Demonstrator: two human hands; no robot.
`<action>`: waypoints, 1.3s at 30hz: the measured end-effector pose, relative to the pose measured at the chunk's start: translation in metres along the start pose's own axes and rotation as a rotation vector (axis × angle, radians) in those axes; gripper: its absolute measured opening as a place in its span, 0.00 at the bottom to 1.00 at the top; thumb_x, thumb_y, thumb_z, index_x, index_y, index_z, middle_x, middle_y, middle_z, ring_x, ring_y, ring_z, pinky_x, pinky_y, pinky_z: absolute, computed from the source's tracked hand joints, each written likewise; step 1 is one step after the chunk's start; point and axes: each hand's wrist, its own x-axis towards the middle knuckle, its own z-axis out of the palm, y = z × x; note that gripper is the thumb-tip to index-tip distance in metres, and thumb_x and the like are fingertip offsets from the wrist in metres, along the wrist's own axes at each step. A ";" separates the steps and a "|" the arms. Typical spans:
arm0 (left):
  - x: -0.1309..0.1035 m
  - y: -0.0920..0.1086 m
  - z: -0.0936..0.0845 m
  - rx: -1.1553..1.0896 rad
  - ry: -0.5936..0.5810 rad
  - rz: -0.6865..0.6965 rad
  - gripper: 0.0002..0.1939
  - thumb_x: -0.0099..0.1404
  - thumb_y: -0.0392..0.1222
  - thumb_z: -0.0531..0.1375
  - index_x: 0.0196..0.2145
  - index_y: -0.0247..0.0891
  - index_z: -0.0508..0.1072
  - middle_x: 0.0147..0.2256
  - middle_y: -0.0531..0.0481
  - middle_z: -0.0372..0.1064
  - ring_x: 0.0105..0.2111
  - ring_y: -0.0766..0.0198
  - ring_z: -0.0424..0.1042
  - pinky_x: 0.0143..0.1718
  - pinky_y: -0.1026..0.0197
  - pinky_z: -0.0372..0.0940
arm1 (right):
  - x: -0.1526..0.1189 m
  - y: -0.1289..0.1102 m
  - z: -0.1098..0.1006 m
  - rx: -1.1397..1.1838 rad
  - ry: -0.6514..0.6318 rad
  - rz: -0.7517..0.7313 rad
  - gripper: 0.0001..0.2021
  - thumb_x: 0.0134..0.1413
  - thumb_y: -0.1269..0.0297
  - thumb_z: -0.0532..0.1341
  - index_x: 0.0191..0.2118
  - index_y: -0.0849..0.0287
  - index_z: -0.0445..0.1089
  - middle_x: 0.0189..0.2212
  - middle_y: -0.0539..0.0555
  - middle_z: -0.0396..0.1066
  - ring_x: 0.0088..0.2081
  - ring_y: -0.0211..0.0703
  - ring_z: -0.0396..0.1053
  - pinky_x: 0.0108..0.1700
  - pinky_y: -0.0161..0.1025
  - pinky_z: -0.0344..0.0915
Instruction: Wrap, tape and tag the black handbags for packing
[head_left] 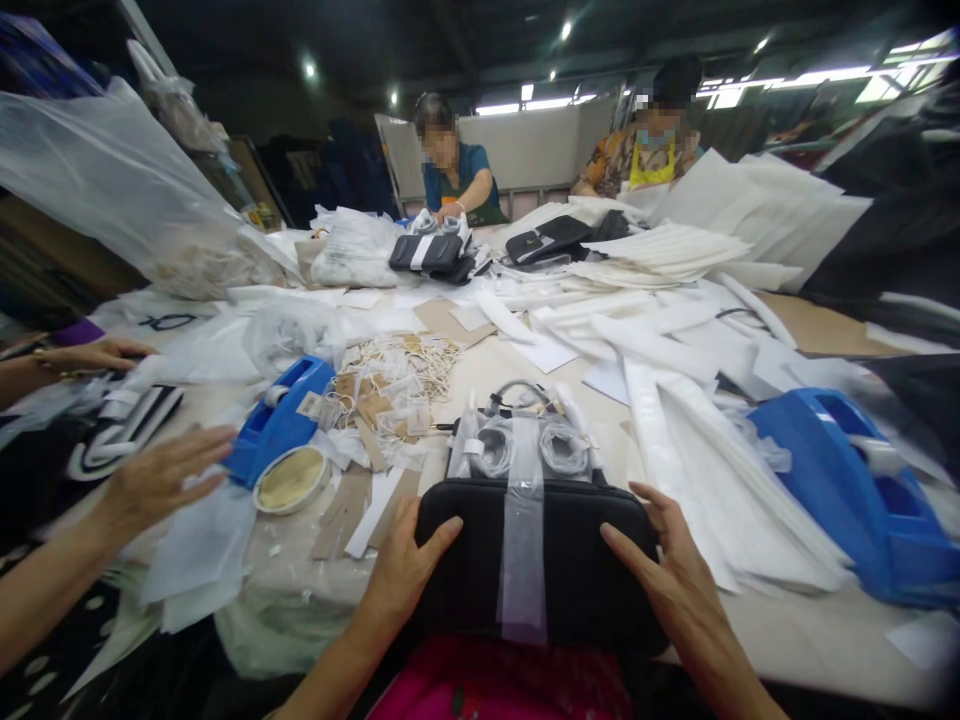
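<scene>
A black handbag (pixel 465 560) is at the table's near edge, its front towards me. A translucent whitish strip (pixel 523 560) runs down over its middle. Wrapped loops (pixel 564 447) in clear film, perhaps parts of a strap, rest at its far side. My left hand (pixel 397 570) grips the left side, thumb on the front face. On the right side, my right hand (pixel 671 560) holds it in the same way, thumb on the front and fingers behind the edge. The bag's underside is hidden from view.
Blue tape dispensers (pixel 847 490) (pixel 274 415) stand on both sides. Left lie stringed tags (pixel 397 385) and a round tub (pixel 292 478). White foam sheets (pixel 720 480) spread right. A co-worker's hand (pixel 169 475) reaches in from the left. Two people work across the table, near black bags (pixel 427 253).
</scene>
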 end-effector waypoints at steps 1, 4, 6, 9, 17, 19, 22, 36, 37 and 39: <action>0.001 0.002 0.001 0.032 0.008 0.005 0.24 0.58 0.60 0.57 0.39 0.35 0.71 0.38 0.44 0.68 0.42 0.51 0.68 0.47 0.49 0.63 | -0.003 0.000 0.003 -0.004 0.047 -0.023 0.37 0.46 0.43 0.61 0.60 0.53 0.55 0.48 0.56 0.67 0.49 0.54 0.66 0.53 0.51 0.60; 0.004 0.003 0.004 0.114 0.047 0.022 0.24 0.58 0.60 0.55 0.38 0.36 0.70 0.38 0.43 0.68 0.43 0.50 0.68 0.48 0.48 0.63 | -0.008 0.003 0.013 -0.114 0.159 -0.143 0.36 0.50 0.44 0.58 0.62 0.53 0.53 0.51 0.58 0.65 0.52 0.55 0.63 0.55 0.54 0.56; 0.007 0.003 0.006 0.167 0.063 0.026 0.23 0.59 0.61 0.54 0.36 0.37 0.69 0.37 0.43 0.69 0.42 0.50 0.69 0.47 0.49 0.63 | -0.007 0.007 0.018 -0.196 0.211 -0.231 0.31 0.54 0.45 0.55 0.61 0.54 0.55 0.53 0.60 0.63 0.53 0.55 0.61 0.57 0.56 0.54; 0.011 0.001 0.010 0.250 0.044 0.026 0.23 0.62 0.62 0.50 0.35 0.38 0.68 0.36 0.44 0.70 0.40 0.50 0.71 0.43 0.50 0.64 | -0.004 0.012 0.023 -0.235 0.235 -0.271 0.29 0.57 0.46 0.53 0.59 0.56 0.56 0.55 0.61 0.61 0.55 0.56 0.59 0.57 0.55 0.53; 0.016 0.011 0.010 0.617 -0.067 -0.066 0.26 0.68 0.59 0.44 0.43 0.33 0.66 0.39 0.36 0.73 0.42 0.44 0.73 0.40 0.52 0.63 | -0.001 0.013 0.025 -0.214 0.154 -0.176 0.27 0.59 0.46 0.51 0.58 0.57 0.57 0.56 0.60 0.62 0.57 0.55 0.59 0.59 0.53 0.53; 0.017 0.014 0.009 0.650 -0.088 -0.077 0.28 0.68 0.60 0.44 0.48 0.31 0.64 0.41 0.34 0.73 0.43 0.43 0.73 0.39 0.53 0.63 | 0.000 0.012 0.025 -0.209 0.127 -0.214 0.27 0.60 0.47 0.49 0.60 0.57 0.55 0.58 0.59 0.59 0.60 0.54 0.56 0.62 0.53 0.50; 0.018 0.019 0.003 0.613 -0.117 -0.059 0.28 0.68 0.59 0.45 0.52 0.30 0.60 0.42 0.34 0.72 0.43 0.44 0.73 0.38 0.54 0.62 | 0.002 0.012 0.024 -0.217 0.056 -0.272 0.27 0.61 0.49 0.48 0.62 0.57 0.54 0.60 0.58 0.56 0.63 0.51 0.52 0.64 0.52 0.47; 0.053 0.019 -0.018 0.364 -0.234 0.148 0.21 0.55 0.55 0.60 0.37 0.33 0.71 0.38 0.40 0.72 0.41 0.48 0.70 0.40 0.57 0.61 | 0.036 -0.030 -0.016 0.026 -0.455 0.067 0.21 0.42 0.46 0.64 0.34 0.61 0.73 0.30 0.54 0.75 0.38 0.52 0.72 0.42 0.45 0.67; 0.059 0.018 -0.020 0.295 -0.270 0.118 0.21 0.51 0.55 0.62 0.35 0.34 0.71 0.36 0.43 0.73 0.39 0.50 0.71 0.37 0.58 0.61 | 0.037 -0.035 -0.018 0.048 -0.511 0.114 0.21 0.40 0.46 0.65 0.33 0.61 0.73 0.29 0.54 0.74 0.37 0.50 0.72 0.40 0.43 0.67; 0.068 0.016 -0.022 0.169 -0.328 0.064 0.20 0.45 0.55 0.65 0.30 0.36 0.72 0.29 0.50 0.72 0.34 0.53 0.71 0.32 0.61 0.60 | 0.039 -0.041 -0.021 0.067 -0.579 0.196 0.21 0.37 0.47 0.67 0.32 0.63 0.73 0.27 0.54 0.74 0.34 0.48 0.73 0.37 0.41 0.67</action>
